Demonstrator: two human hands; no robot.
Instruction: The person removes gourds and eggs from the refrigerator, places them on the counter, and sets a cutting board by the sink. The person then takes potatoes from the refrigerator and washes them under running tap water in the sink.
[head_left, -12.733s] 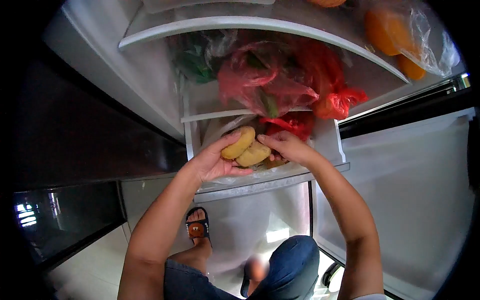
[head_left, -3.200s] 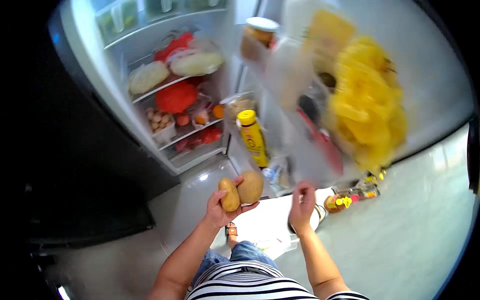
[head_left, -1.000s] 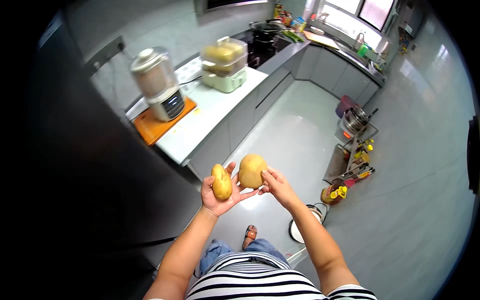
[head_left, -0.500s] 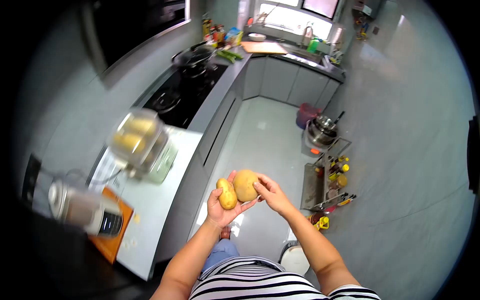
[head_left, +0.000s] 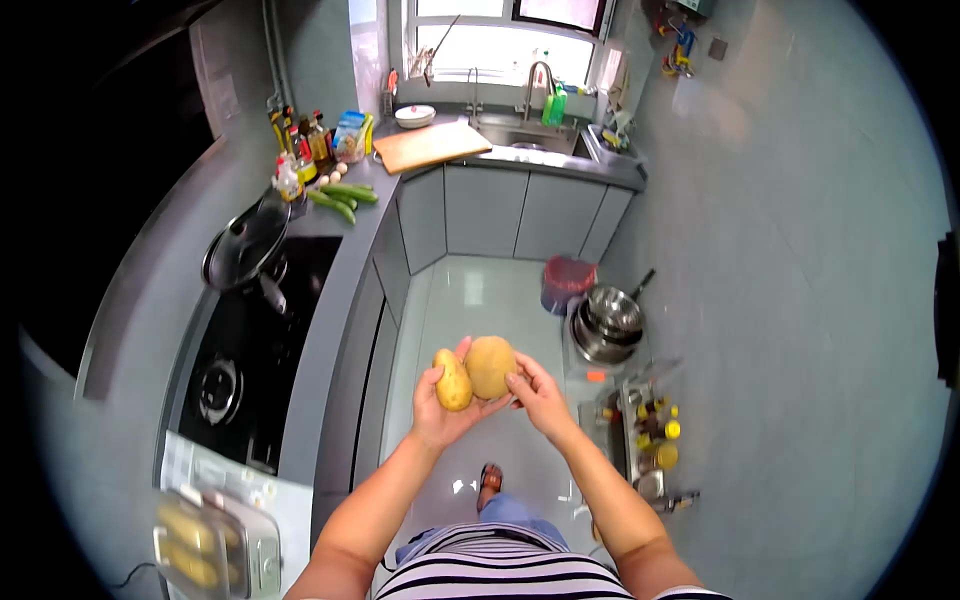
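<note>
Two potatoes are held up in front of my body, over the floor. The smaller, yellower potato lies in my left hand, with the thumb pressed on its outer side. Beside it sits a larger, rounder, browner potato, resting on the fingers of the left hand. My right hand grips the large potato from its right side, thumb on the front. The undersides of both potatoes are hidden by the hands.
On the left counter are a black stove, a lidded pan, green cucumbers and a steamer. A cutting board lies left of the sink. Stacked metal pots and a bottle rack line the right wall.
My view has swung toward the sink, and the counter items now appear lower and further left. A foot shows stepping forward. Both potatoes stay in my hands, held the same way.
</note>
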